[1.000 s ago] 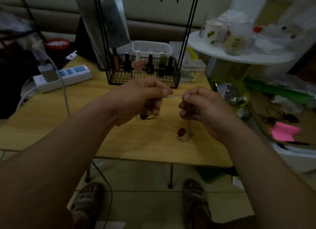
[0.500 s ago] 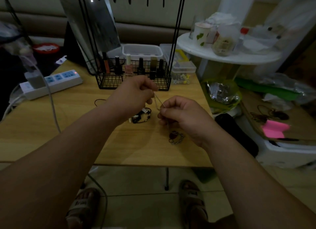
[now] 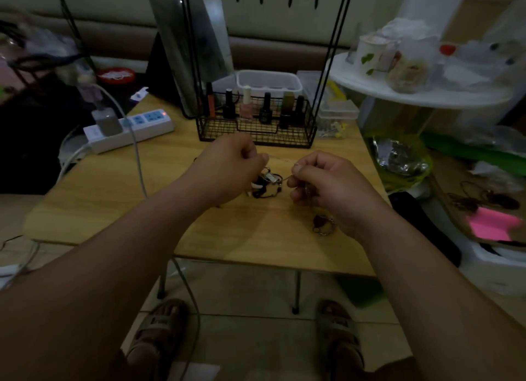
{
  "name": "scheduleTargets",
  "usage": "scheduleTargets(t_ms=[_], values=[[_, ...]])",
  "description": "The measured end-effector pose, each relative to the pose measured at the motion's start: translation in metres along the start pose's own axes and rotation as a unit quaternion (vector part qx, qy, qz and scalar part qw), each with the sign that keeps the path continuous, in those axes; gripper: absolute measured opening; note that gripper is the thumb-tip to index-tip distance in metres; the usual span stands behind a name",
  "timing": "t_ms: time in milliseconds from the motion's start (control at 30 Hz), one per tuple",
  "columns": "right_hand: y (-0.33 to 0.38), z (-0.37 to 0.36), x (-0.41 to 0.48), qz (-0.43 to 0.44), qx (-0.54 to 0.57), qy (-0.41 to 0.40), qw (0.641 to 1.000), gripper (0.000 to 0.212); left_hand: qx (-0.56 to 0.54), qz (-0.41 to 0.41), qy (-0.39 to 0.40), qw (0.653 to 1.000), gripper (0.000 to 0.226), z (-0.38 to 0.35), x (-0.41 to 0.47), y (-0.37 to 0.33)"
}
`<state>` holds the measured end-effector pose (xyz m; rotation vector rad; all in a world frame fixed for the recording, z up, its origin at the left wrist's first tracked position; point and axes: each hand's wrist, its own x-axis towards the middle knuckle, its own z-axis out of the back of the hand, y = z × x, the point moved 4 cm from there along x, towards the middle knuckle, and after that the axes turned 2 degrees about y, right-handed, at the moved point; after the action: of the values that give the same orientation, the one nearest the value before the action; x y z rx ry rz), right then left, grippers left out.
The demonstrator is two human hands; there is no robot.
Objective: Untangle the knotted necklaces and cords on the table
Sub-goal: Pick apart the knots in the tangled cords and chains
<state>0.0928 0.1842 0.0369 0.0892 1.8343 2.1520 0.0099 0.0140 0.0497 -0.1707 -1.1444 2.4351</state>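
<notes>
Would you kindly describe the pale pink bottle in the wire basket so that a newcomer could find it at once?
At the far side of the wooden table stands a black wire basket holding a row of small bottles. The pink bottle is third from the left, flanked by black bottles; it alone has a pale pink body and a tall white cap.

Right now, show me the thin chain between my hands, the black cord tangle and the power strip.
thin chain (image 3: pixel 281 159): head view, middle of the stretched part.
black cord tangle (image 3: pixel 265 187): head view, middle of the heap.
power strip (image 3: pixel 148 126): head view, white body below the sockets.
</notes>
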Motion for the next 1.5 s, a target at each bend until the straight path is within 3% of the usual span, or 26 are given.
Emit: scheduleTargets(t_ms=[167,300,433,567,667,767,900,1067,1267,1367,1500], values=[[0.0,-0.006,0.011,-0.005,-0.025,-0.022,0.999,0.01,-0.19,0.058,0.079,0.977,0.019,0.008,0.001,0.014],[0.008,-0.018,0.023,0.008,-0.008,-0.013,1.0,0.016,-0.369,0.096,0.136,0.914,0.018,0.011,0.001,0.027],[0.014,-0.035,0.033,-0.015,0.101,0.031,0.994,0.03,-0.455,0.115,0.16,0.868,0.023,0.013,0.007,0.035],[0.014,-0.041,0.038,-0.062,0.176,0.072,0.98,0.035,-0.567,0.135,0.211,0.785,0.035,0.009,0.015,0.035],[0.012,-0.037,0.037,-0.078,0.212,0.064,0.972,0.039,-0.6,0.129,0.225,0.757,0.042,0.007,0.021,0.032],[0.01,-0.031,0.033,-0.079,0.216,0.063,0.971,0.037,-0.586,0.12,0.226,0.769,0.043,0.005,0.026,0.028],[0.009,-0.024,0.022,-0.071,0.162,0.058,0.982,0.029,-0.509,0.072,0.201,0.834,0.033,0.008,0.029,0.021],[0.001,-0.017,-0.001,-0.083,0.073,0.124,0.986,0.03,-0.461,0.043,0.161,0.872,0.029,0.012,0.033,0.013],[0.012,-0.018,-0.007,-0.029,0.112,0.125,0.985,0.027,-0.21,-0.03,0.083,0.974,0.03,0.0,0.027,0.003],[0.018,-0.016,-0.006,0.007,0.107,0.103,0.989,0.021,-0.191,-0.049,0.043,0.979,0.016,-0.004,0.015,-0.002],[0.023,-0.011,-0.008,0.059,0.019,0.083,0.995,0.021,-0.198,-0.032,0.087,0.976,0.009,-0.008,0.001,0.0]])
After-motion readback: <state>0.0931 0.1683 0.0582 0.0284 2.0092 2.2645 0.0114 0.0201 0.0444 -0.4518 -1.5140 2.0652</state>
